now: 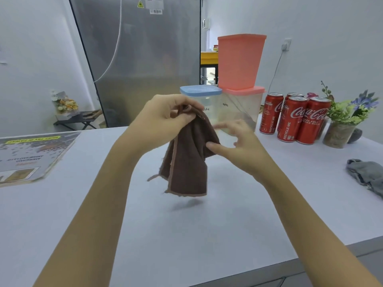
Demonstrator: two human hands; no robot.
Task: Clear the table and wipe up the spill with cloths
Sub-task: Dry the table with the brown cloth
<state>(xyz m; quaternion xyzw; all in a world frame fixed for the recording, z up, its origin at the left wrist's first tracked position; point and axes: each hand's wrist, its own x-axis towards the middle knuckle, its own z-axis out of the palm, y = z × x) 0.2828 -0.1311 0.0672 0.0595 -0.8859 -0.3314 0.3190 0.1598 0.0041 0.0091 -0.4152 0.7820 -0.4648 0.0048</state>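
Fuzzy brown cloth (187,160); matt, smooth table (186,235).

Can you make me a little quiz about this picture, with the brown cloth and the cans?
1. True or false: the left hand pinches the top of the brown cloth, which hangs above the table.
2. Where does the grey cloth lie? A) under the red cans B) on the table at the right edge C) on the blue-lidded container
3. Fill in: the right hand is open, its thumb by the cloth's ____ side.

Key: 1 true; 2 B; 3 right.
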